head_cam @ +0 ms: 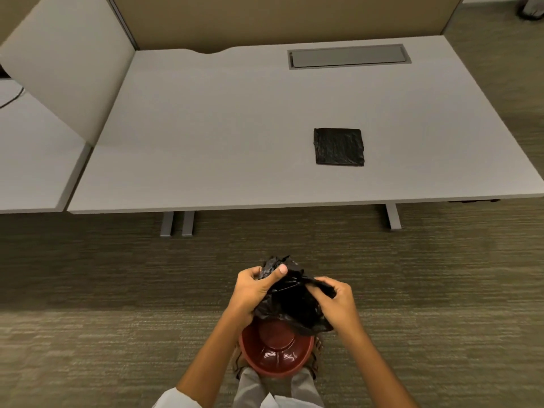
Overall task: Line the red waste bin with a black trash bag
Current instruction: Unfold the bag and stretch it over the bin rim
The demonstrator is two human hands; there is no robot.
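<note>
The red waste bin (276, 356) stands on the carpet between my feet, its inside bare and visible. Just above its far rim hangs a crumpled black trash bag (294, 304), held by both hands. My left hand (253, 290) grips the bag's upper left part, thumb pressed over the plastic. My right hand (335, 301) pinches the bag's right edge. The bag's lower end covers part of the bin's far rim.
A grey desk (235, 142) stretches ahead with a folded stack of black bags (338, 147) on its right half and a cable hatch (348, 55) at the back. Desk legs (178, 223) stand on the carpet. A partition (67, 63) rises at the left.
</note>
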